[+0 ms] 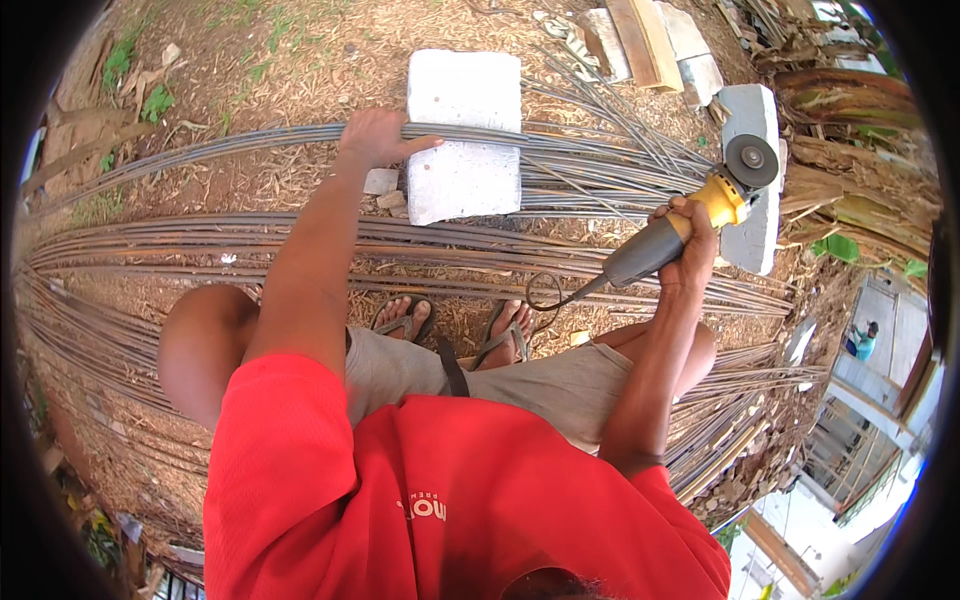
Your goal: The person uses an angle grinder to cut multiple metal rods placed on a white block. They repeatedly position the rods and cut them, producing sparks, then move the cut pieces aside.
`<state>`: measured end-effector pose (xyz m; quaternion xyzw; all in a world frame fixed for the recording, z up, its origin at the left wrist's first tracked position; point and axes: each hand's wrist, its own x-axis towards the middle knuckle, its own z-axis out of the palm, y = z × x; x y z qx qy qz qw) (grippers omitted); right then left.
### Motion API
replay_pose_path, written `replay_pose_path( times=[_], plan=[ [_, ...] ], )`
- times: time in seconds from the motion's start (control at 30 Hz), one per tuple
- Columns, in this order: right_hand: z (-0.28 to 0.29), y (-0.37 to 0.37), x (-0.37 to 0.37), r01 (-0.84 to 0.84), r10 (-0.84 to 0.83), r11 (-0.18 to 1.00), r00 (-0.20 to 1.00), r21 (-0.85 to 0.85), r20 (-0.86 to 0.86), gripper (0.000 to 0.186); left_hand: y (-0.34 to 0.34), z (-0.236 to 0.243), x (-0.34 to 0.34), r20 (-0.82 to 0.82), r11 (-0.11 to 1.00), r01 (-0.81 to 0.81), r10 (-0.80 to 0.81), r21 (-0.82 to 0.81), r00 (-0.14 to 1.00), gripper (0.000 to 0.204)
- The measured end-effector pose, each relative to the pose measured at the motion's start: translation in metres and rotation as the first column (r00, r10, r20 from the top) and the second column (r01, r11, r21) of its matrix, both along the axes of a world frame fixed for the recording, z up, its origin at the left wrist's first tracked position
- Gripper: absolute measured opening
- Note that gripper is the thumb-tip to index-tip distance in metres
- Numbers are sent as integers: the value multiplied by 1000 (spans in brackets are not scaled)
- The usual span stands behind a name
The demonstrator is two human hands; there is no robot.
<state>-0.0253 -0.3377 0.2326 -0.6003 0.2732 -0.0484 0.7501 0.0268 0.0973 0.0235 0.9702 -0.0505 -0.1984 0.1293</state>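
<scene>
Red shirt [500, 440] fills the near side; the left hand [375, 138] clasps thin steel rods [465, 132] lying across a white block [462, 185], while the right hand [698, 245] grips a yellow-and-grey angle grinder [640, 250].

From my remote seat I see an outdoor yard in daylight. The ground [320, 70] is brown earth strewn with pale, dry chips or straw, and green weeds [157, 103] sprout toward the upper left. Along the right side I make out thick, brown, withered plant stalks [850, 100] with a few green leaves [838, 247] among them. Below these stands a pale building [885, 305], bent by my lens, with a small, distant person in blue [862, 342] near it. Glare whitens the lower right corner, where a brown beam [780, 552] slants.
</scene>
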Motion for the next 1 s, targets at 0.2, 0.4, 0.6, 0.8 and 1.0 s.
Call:
replay_pose_path(
  times=[0.2, 0.4, 0.6, 0.8, 1.0],
  plan=[
    [76, -73, -28, 11, -14, 999, 998, 47, 61, 31, -5, 22, 3, -145, 999, -36, 31, -28, 989, 111],
    [76, -120, -61, 172, -194, 973, 972, 155, 133, 31, 11, 23, 2, -169, 996, -66, 54, -68, 984, 105],
    [79, -150, -81, 235, -300, 922, 936, 309, 183, 29, 69, 24, -4, -202, 996, -88, 90, 22, 975, 98],
    [83, -177, -108, 398, -474, 840, 869, 368, 142, 26, 77, 9, 2, -134, 999, 42, -38, 28, 990, 90],
    [83, -206, -148, 439, -567, 755, 810, 486, 149, 22, 77, 0, -9, -45, 997, 69, -68, 27, 997, 84]
  ],
)
